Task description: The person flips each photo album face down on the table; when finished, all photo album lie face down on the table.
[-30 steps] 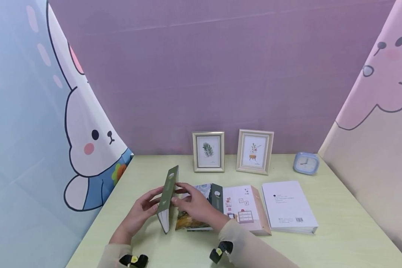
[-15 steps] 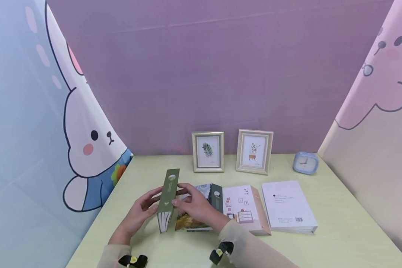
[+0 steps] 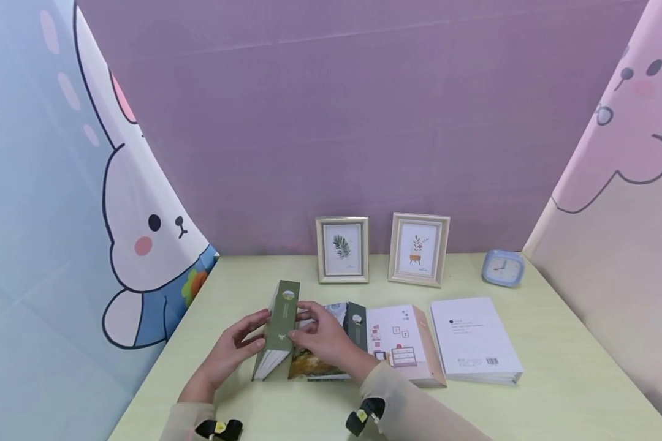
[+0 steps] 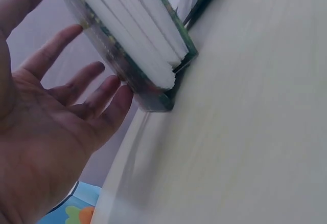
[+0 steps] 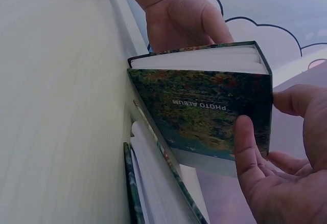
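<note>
A green-spined photo album stands on the table with its spine up and its covers spread below. Its page block shows at the near end. My left hand rests its fingertips against the album's left cover, with the fingers loosely extended and the palm away from it. My right hand pinches the album near the spine, thumb on the spine and a finger on the right cover, which reads "PHOTO ALBUM" in the right wrist view. Just right of it lies a second green-spined album, partly hidden by my right hand.
Farther right lie a pink-spined album with a furniture drawing and a white album. Behind stand a palm-leaf picture frame, a potted-plant picture frame and a blue clock. Printed curtains surround the table.
The held album has tipped its spine over to the right, so the spine faces up more and its near page edges have swung left. Both hands stay almost in place.
</note>
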### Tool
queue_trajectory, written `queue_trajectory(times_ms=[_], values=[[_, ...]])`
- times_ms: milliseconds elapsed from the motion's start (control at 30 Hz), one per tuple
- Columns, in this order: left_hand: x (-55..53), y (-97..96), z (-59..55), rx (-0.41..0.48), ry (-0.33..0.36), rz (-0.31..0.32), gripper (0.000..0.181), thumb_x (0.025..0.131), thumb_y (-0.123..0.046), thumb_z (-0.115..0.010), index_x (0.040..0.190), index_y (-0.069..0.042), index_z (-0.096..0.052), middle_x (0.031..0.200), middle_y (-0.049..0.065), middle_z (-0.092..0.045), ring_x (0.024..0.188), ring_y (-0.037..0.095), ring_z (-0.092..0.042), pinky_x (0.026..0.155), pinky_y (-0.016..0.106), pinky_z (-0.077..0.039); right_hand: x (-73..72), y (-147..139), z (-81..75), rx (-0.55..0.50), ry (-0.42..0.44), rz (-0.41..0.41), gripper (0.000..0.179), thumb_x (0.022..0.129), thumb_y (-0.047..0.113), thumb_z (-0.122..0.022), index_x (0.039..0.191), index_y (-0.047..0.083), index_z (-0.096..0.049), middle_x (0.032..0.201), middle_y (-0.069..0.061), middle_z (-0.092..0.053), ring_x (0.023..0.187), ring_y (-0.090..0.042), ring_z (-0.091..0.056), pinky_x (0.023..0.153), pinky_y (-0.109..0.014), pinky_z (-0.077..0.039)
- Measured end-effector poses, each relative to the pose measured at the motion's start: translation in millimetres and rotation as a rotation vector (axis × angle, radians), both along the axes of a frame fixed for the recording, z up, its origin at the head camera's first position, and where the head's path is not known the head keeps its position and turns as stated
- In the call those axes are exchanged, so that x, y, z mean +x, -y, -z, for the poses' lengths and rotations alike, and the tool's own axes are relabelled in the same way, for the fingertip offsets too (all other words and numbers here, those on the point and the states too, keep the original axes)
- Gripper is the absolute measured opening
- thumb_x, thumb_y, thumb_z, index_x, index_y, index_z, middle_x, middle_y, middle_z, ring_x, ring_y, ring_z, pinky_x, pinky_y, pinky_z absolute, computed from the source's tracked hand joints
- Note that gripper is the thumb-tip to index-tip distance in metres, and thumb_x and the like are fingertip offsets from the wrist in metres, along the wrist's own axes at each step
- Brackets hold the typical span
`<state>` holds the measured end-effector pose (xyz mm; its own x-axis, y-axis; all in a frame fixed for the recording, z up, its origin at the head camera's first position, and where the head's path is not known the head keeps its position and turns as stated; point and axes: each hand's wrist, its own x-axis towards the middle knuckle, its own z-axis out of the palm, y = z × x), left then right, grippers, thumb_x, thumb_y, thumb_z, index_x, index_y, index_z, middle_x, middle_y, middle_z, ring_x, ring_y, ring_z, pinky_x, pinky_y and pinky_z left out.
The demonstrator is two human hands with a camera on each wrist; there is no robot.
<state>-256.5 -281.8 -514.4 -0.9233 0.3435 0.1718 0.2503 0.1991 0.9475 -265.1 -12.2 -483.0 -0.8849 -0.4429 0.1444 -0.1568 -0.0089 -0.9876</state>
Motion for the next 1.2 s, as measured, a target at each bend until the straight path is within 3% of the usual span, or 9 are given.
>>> queue_trajectory(times_ms=[200,333,500,733,933,1200], values=[[0.0,2.5,1.6,-0.041,0.021,-0.047,0.053,0.104,-0.008,-0.065,0.154,-0.011,-0.051,0.162,0.014,-0.044,0.149,0.043,-0.037,0.116,0.06,-0.038,-1.5,-0.5,2.9,0.048,-0.024,0.029,0.064,0.095,0.007,-0.077,0.152,0.006,-0.05,0.127,-0.014,-0.064,0.098,-0.023,-0.069,0.08,-0.045,-0.064],[-0.1,4.2,3.8,-0.078,0.01,-0.076,0.052,0.102,-0.014,-0.07,0.152,-0.015,-0.055,0.163,0.014,-0.042,0.151,0.044,-0.032,0.119,0.069,-0.028,-0.8,-1.0,5.7,0.092,-0.02,0.047,0.065,0.092,0.006,-0.078,0.151,0.004,-0.052,0.124,-0.012,-0.065,0.1,-0.023,-0.067,0.076,-0.032,-0.062],[-1.1,5.8,7.4,-0.137,0.016,-0.117,0.053,0.098,-0.023,-0.077,0.148,-0.019,-0.06,0.163,0.013,-0.042,0.154,0.043,-0.027,0.121,0.07,-0.021,-1.7,-0.6,9.7,0.151,-0.03,0.051,0.064,0.091,0.003,-0.078,0.15,0.001,-0.053,0.118,-0.011,-0.067,0.099,-0.023,-0.067,0.076,-0.029,-0.06],[-1.0,6.5,7.9,-0.223,-0.015,-0.14,0.054,0.096,-0.03,-0.08,0.145,-0.021,-0.062,0.163,0.015,-0.042,0.152,0.046,-0.029,0.12,0.068,-0.025,-2.8,0.6,11.7,0.224,-0.014,0.053,0.066,0.09,0.003,-0.08,0.15,0.0,-0.053,0.118,-0.009,-0.068,0.098,-0.019,-0.066,0.078,-0.029,-0.06],[-1.4,7.9,7.9,-0.261,-0.05,-0.151,0.054,0.094,-0.032,-0.081,0.144,-0.021,-0.064,0.163,0.014,-0.041,0.153,0.046,-0.026,0.121,0.068,-0.022,-4.0,4.2,12.2,0.249,0.003,0.063,0.067,0.088,0.0,-0.081,0.149,-0.002,-0.053,0.113,-0.009,-0.066,0.093,-0.019,-0.065,0.078,-0.033,-0.061],[-1.1,9.4,6.0,-0.323,-0.055,-0.178,0.056,0.091,-0.03,-0.084,0.142,-0.018,-0.065,0.162,0.015,-0.042,0.153,0.046,-0.026,0.122,0.069,-0.018,-5.6,8.5,12.0,0.368,-0.051,0.051,0.07,0.084,0.001,-0.085,0.145,-0.008,-0.054,0.106,-0.01,-0.068,0.088,-0.013,-0.066,0.076,-0.029,-0.06]])
